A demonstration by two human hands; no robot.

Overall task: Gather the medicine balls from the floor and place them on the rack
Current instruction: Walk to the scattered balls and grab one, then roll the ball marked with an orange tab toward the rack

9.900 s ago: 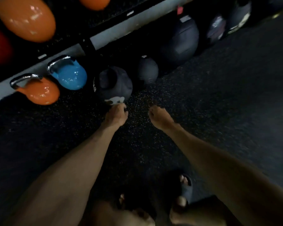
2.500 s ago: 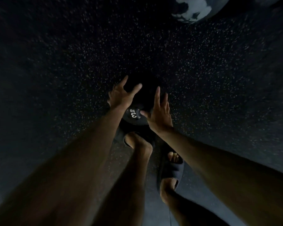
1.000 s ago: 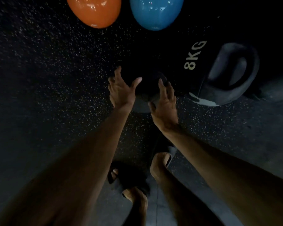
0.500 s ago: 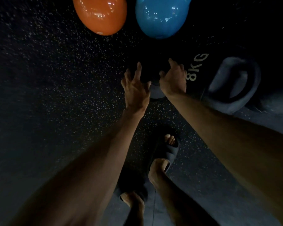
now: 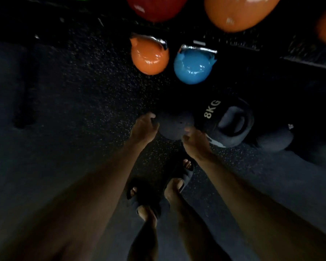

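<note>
Both hands close round a small dark ball beside the 8KG ball.

Half a second ago the fingers were spread and reaching; now the left hand [image 5: 143, 129] curls round the left side of the small ball [image 5: 174, 127], and the right hand [image 5: 195, 140] cups its right side, thumb on it, its fingers mostly hidden. The small ball sits low over the speckled floor [image 5: 83, 102], against the 8KG ball [image 5: 224, 123]; whether it is lifted cannot be told. The view has drawn back: the orange kettlebell [image 5: 149, 55] and blue kettlebell [image 5: 193, 66] now show their handles, and a red kettlebell [image 5: 156, 8] and a large orange kettlebell [image 5: 239, 12] have come into view above them.
</note>
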